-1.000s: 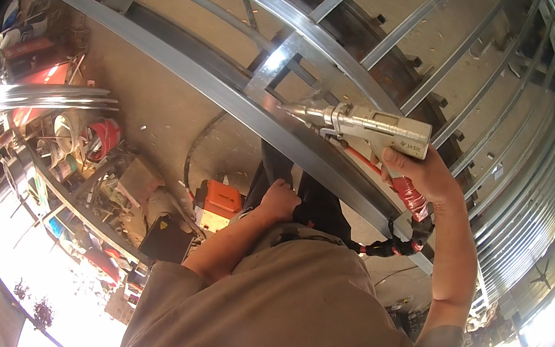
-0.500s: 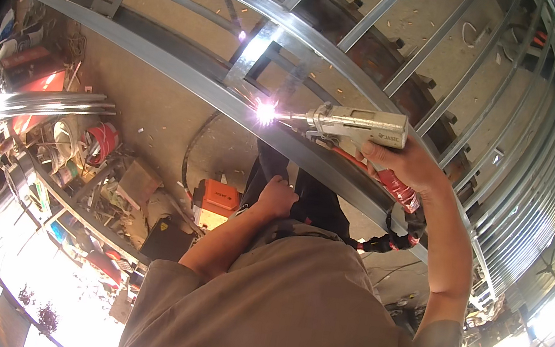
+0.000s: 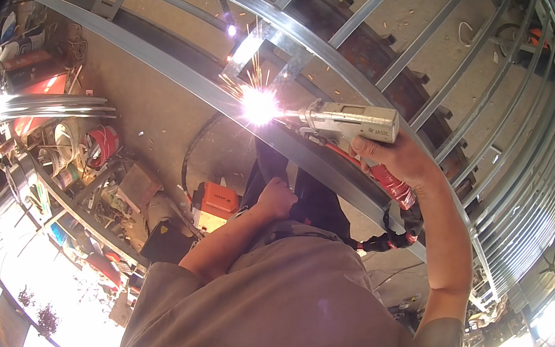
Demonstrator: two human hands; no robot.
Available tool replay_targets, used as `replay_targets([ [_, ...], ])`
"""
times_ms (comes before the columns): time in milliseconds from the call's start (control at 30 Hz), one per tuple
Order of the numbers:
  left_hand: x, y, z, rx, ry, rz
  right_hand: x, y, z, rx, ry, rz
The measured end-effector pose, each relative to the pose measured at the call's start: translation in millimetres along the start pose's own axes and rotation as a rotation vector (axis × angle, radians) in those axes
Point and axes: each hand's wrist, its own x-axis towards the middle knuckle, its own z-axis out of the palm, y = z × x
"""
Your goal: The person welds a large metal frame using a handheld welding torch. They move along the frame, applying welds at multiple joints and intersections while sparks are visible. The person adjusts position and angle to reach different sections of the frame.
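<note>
My right hand is wrapped round the grip of a silver welding gun, whose nozzle points left. At its tip a bright arc throws sparks upward over the edge of a grey metal rail. The glare hides the exact spot where the tip meets the metal. Red wrapping covers the lower grip, and a dark cable runs from it toward my waist. My left hand rests closed against my dark trousers, away from the metal, with nothing visible in it.
A frame of curved rails and crossbars spans the far side and bends down on the right. At left lie a bundle of shiny metal strips, a red coil and cluttered boxes. An orange box stands on the floor near my legs.
My right hand and the welding gun have shifted slightly left along the rail. The arc is larger, and more sparks fly upward. My left hand has stayed in place.
</note>
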Motion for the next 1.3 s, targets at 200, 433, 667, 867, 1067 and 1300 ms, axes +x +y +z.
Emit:
replay_targets([
  [200,-0.3,5.0,-5.8,-0.003,-0.017,-0.025,-2.1,2.7,0.0,0.027,0.011,0.000],
  [433,0.0,4.4,-9.1,-0.012,-0.027,-0.020,-6.3,5.3,-0.7,0.009,0.034,0.023],
  [667,0.7,0.3,-5.8,-0.109,0.031,0.017,-21.4,-0.1,0.5,0.004,0.091,0.064],
  [867,7.7,9.7,-18.5,-0.150,0.137,0.090,-65.1,-33.4,-37.1,-0.013,0.238,0.013],
  [1067,15.6,33.7,-37.9,-0.264,0.233,0.063,-49.1,-65.2,-93.6,-0.023,0.291,-0.063],
  [1300,29.1,82.4,-54.4,-0.404,0.108,-0.092,-39.0,-53.5,-157.5,0.008,0.161,-0.029],
])
